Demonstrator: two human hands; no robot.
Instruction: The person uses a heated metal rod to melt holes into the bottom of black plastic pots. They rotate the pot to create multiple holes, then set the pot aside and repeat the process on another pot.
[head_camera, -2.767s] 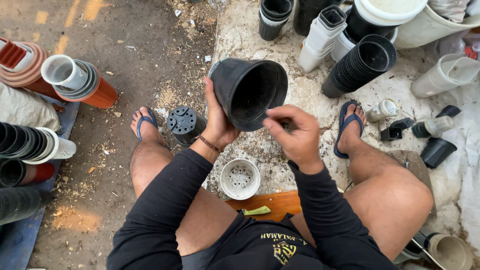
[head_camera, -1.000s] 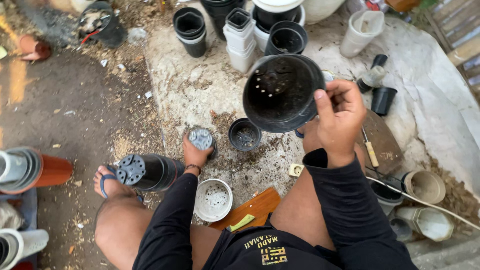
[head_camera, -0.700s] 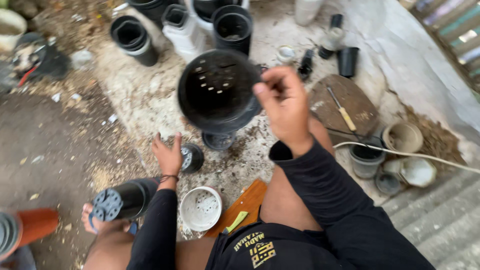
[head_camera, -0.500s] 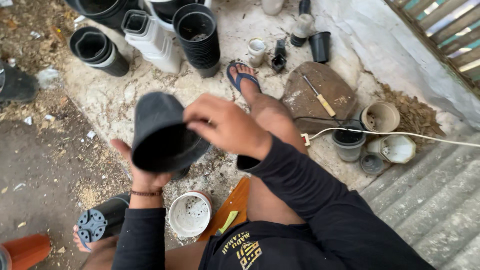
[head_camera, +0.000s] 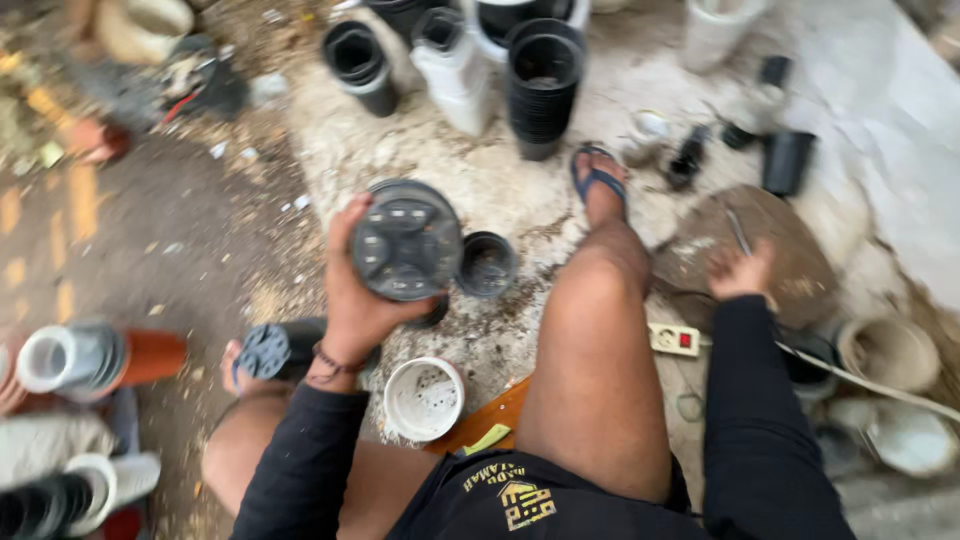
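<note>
My left hand (head_camera: 352, 300) holds a black plastic pot (head_camera: 405, 240) with its perforated bottom turned up toward me. A small black pot (head_camera: 487, 264) stands on the ground just right of it. My right hand (head_camera: 740, 270) reaches out to the right over a round wooden block (head_camera: 790, 262), fingers spread, close to a thin tool (head_camera: 739, 231) lying on the block; it holds nothing. A white pot (head_camera: 423, 398) sits between my legs, by an orange board (head_camera: 490, 420).
Stacks of black pots (head_camera: 541, 85) (head_camera: 358, 62) and white pots (head_camera: 452, 70) stand ahead. A black stack (head_camera: 272, 349) lies by my left foot. Orange and white pots (head_camera: 90, 358) lie at left. A power strip (head_camera: 675, 339) and cable (head_camera: 870, 380) run at right.
My right hand let go of the black pot and moved right to the wooden block. My left hand took the pot and turned it bottom-up. The view swung rightward.
</note>
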